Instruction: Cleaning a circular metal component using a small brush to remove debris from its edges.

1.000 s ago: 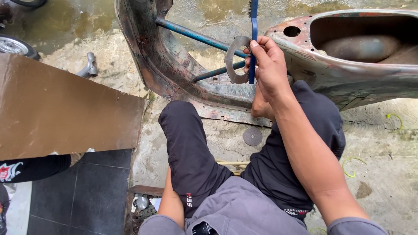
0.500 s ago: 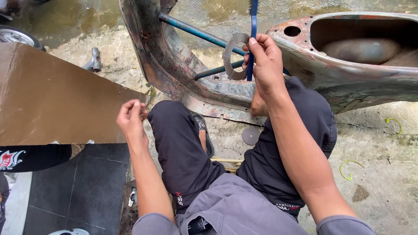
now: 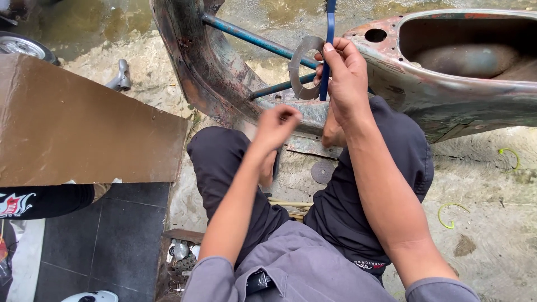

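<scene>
Up at twelve o'clock, I'm pinching the grey ring gasket [image 3: 302, 67] against the blue strip [image 3: 327, 50] with my right hand [image 3: 347, 78] while my left hand [image 3: 277, 126], loosely curled and empty, is rising from the cardboard [image 3: 84, 123] toward it.

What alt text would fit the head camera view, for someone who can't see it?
Seen from above, a seated person's right hand holds a grey metal ring and blue strap against a rusty scooter frame. The left hand hovers, fingers pinched, above the knees.
</scene>
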